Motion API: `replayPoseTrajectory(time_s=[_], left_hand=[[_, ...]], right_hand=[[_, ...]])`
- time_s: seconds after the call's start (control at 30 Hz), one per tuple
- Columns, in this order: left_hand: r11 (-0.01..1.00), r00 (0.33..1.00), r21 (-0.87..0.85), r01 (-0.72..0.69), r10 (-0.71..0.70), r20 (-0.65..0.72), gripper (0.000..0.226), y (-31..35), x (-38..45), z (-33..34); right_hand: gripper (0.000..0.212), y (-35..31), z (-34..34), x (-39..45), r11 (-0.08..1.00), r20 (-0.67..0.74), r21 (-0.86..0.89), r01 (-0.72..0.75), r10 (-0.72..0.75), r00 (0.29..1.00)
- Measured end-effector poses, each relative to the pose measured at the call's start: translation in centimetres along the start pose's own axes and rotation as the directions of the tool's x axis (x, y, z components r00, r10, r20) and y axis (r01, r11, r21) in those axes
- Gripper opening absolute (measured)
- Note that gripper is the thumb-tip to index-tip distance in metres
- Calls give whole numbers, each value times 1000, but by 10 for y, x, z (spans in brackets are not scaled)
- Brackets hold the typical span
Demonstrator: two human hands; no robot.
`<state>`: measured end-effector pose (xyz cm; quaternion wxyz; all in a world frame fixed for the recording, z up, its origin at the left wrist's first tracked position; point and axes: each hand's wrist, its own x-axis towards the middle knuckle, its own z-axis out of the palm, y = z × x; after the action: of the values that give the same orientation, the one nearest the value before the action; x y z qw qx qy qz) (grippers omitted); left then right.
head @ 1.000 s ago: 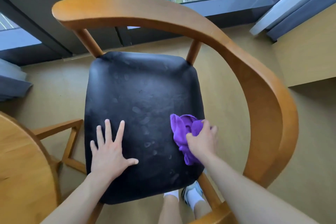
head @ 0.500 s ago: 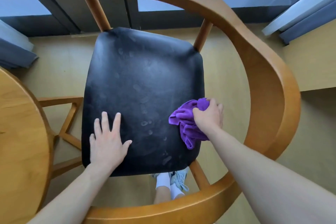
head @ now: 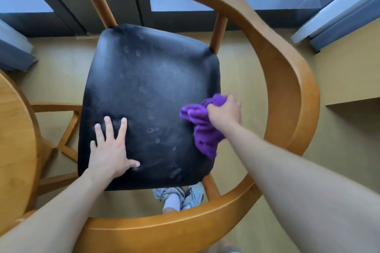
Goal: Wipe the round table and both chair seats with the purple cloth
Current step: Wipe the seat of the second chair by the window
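Observation:
A black padded chair seat (head: pixel 144 92) fills the middle of the view, dotted with pale smudges. My right hand (head: pixel 225 112) grips the bunched purple cloth (head: pixel 202 129) at the seat's right edge, with part of the cloth hanging over the side. My left hand (head: pixel 111 150) rests flat on the near left of the seat, fingers spread. The round wooden table (head: pixel 14 129) shows only its edge at the far left.
The chair's curved wooden backrest (head: pixel 287 80) wraps around the seat on the right and near side. Dark window frames (head: pixel 67 6) and grey curtains (head: pixel 345 8) line the far wall. A wooden cabinet (head: pixel 349 72) stands at right. My feet (head: pixel 181 197) show below the seat.
My right hand has slid the purple cloth away from me along the seat's right edge. The view has moved closer over the chair. My left hand stays flat on the seat.

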<state>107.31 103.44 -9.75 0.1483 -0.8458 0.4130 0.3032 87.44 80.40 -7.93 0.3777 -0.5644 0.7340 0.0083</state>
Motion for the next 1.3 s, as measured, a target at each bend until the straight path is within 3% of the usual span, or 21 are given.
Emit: replayPoseTrajectory(time_s=[0.1, 0.23, 0.37, 0.43, 0.5, 0.57, 0.7, 0.9, 1.07, 1.13, 1.2, 1.27, 1.3], left_hand=[[1000, 1000, 15, 2, -2, -20, 148, -2, 5, 8], [1000, 1000, 28, -1, 1, -12, 149, -2, 8, 9], [999, 1000, 51, -10, 10, 4, 148, 0, 5, 2], [998, 1000, 64, -22, 22, 6, 146, 0, 4, -1], [997, 999, 64, -39, 37, 28, 144, -3, 4, -4], [996, 996, 60, -63, 59, 71, 139, -7, 5, -8], [981, 978, 48, -186, 181, 99, 110, -33, 13, -16], [923, 939, -196, -330, 342, 32, 97, -88, 20, -23], [866, 943, -376, -330, 315, -104, 84, -106, 10, -12], [867, 951, -389, -310, 290, -111, 81, -104, 2, -3], [873, 954, -386, -300, 283, -100, 82, -101, -3, 3], [881, 954, -367, -297, 285, -89, 83, -100, -3, 5], [888, 954, -349, -298, 288, -81, 83, -101, -1, 5]], right_hand=[[58, 11, 5, 6, 989, 79, -116, 95, -86, 993], [67, 47, 12, -19, 931, 196, -364, -10, 87, 977], [79, 56, 30, -68, 754, 342, -655, 47, 240, 909], [67, 53, 47, -89, 716, 324, -697, 38, 266, 908], [48, 37, 58, -95, 650, 357, -747, 139, 217, 909], [34, 20, 65, -99, 632, 363, -757, 166, 196, 911], [43, 3, 94, -132, 630, 326, -763, 144, 182, 928], [40, -29, 144, -166, 768, 360, -612, 191, 55, 932], [38, -47, 118, -153, 900, 387, -413, 138, 37, 921], [38, -63, 93, -135, 941, 249, -312, 131, -52, 967], [44, -86, 78, -109, 949, 24, -256, 186, -186, 982], [48, -113, 75, -80, 914, -102, -246, 322, -355, 929], [49, -124, 79, -69, 879, -97, -272, 391, -429, 898]])
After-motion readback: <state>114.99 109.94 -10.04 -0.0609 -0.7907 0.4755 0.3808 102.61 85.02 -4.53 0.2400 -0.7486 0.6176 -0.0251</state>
